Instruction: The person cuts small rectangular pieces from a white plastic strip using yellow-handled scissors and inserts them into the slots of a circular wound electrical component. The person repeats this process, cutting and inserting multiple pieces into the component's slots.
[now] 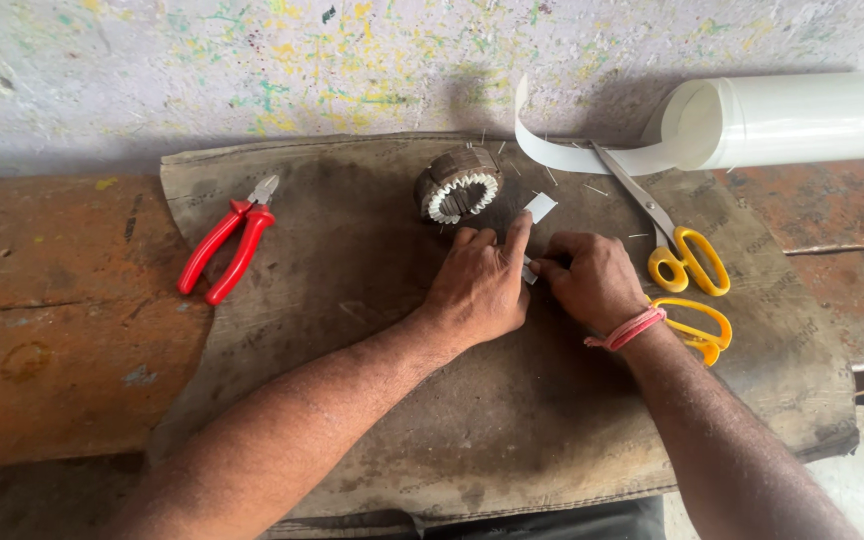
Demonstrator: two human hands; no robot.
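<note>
Reaching in from the near edge, two bare forearms meet over a worn brown mat (512, 420) spread on a rusty orange surface (42, 330). The left hand (479, 285) lies knuckles up, its forefinger stretched forward and pressing a small white paper strip (540, 207) down on the mat. The right hand (592, 280), with a pink thread band (627, 328) at the wrist, is curled beside it; its thumb and forefinger are pinched narrow on the near end of the same strip, which shows between the two hands. How firmly the left grip closes on the paper cannot be told; only the fingertip contact is plain.

Just right of the right wrist lie yellow-handled scissors (687, 275), blades pointing away toward the far right. Just beyond the left forefinger sits a round motor stator core (458, 183), its slots lined with white paper. Well to the left lie red-handled pliers (227, 248). Farthest off, at the top right, a white paper roll (792, 118) rests on its side, a loose tail curling out, against a paint-flecked wall (252, 70).
</note>
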